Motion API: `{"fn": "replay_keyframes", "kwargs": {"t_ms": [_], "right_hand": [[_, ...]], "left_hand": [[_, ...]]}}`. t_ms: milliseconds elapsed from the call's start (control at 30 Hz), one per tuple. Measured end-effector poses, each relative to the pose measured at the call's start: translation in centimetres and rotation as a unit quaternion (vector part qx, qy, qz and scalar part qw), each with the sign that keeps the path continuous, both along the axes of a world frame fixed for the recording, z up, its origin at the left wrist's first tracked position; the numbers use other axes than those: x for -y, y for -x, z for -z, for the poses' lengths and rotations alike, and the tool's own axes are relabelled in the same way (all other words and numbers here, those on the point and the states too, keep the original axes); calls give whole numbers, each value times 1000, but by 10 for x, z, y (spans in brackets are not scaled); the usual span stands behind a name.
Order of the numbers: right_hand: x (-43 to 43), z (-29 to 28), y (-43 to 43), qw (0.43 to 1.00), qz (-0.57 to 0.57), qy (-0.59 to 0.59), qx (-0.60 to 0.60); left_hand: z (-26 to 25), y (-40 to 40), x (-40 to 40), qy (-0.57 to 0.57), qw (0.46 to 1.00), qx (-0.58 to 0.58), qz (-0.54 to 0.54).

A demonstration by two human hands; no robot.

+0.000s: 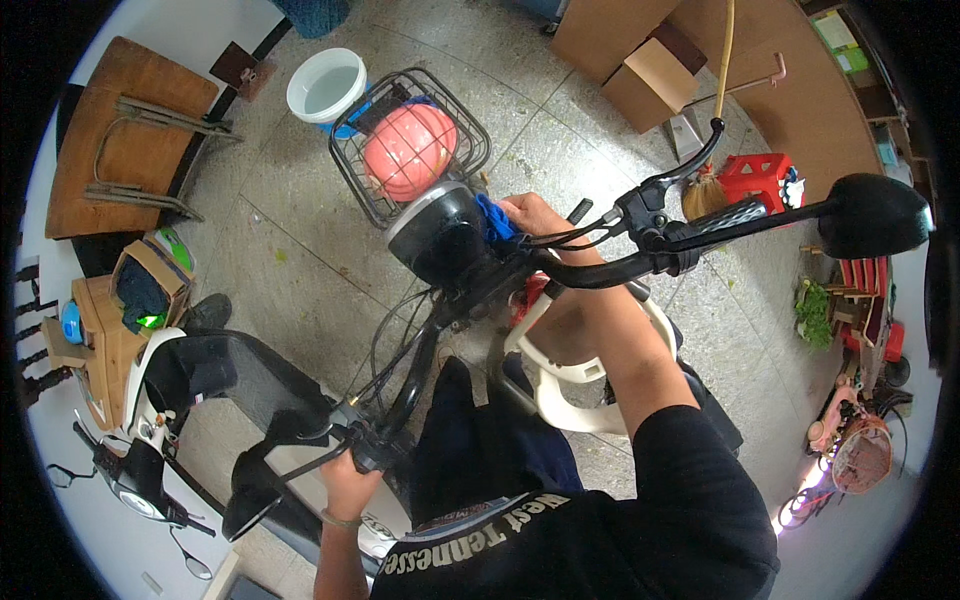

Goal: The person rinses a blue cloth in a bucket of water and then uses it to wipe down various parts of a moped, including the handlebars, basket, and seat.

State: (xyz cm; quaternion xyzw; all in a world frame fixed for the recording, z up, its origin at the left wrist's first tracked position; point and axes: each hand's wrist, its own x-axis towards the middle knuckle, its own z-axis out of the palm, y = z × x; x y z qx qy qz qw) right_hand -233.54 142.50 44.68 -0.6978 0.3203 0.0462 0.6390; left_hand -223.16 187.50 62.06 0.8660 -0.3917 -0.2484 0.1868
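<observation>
My right hand [529, 214] holds a bunched blue cloth [495, 219] against the back of the black round headlight [442, 232], beneath the cables of a two-wheeler's handlebar. My left hand [351, 480] is closed around the handlebar grip at the lower left, beside a brake lever. The black handlebar [592, 274] runs up to the right, where a black rear-view mirror [874, 215] sticks out. A wire basket [469, 142] in front of the headlight holds a pink helmet-like object [411, 150]. A cream child seat [577, 416] sits below my right forearm.
A white bucket [326, 82] of water stands beyond the basket. A parked scooter [150, 465] is close on the left, near a folded wooden table [135, 135]. To the right are cardboard boxes [652, 82], a red plastic stool [754, 176] and a straw broom [703, 199].
</observation>
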Motion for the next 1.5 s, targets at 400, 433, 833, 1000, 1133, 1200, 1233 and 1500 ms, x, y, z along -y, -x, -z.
{"fn": "replay_keyframes", "kwargs": {"t_ms": [400, 433, 833, 1000, 1133, 1200, 1233, 1500], "right_hand": [[-96, -112, 85, 876, 360, -272, 169], [-113, -107, 102, 885, 354, -277, 123], [-153, -121, 24, 858, 65, 507, -52], [-167, -119, -3, 893, 25, 449, -28], [-189, -138, 15, 921, -17, 388, 15], [-199, -152, 27, 937, -29, 340, 68], [-203, -159, 31, 943, -21, 316, 99], [-181, -91, -19, 863, -165, 477, -16]], "left_hand": [[6, -1, -9, 25, 999, 22, -11], [8, -2, -11, 38, 999, 27, -5], [16, -1, -12, 14, 1000, -19, -20], [14, 1, -10, 33, 999, 0, -6], [11, 6, -11, 24, 1000, 3, -5], [11, 13, -13, 26, 1000, 10, -8], [11, 16, -13, 31, 999, 9, -9], [12, 20, -9, 38, 999, -12, 4]]}}
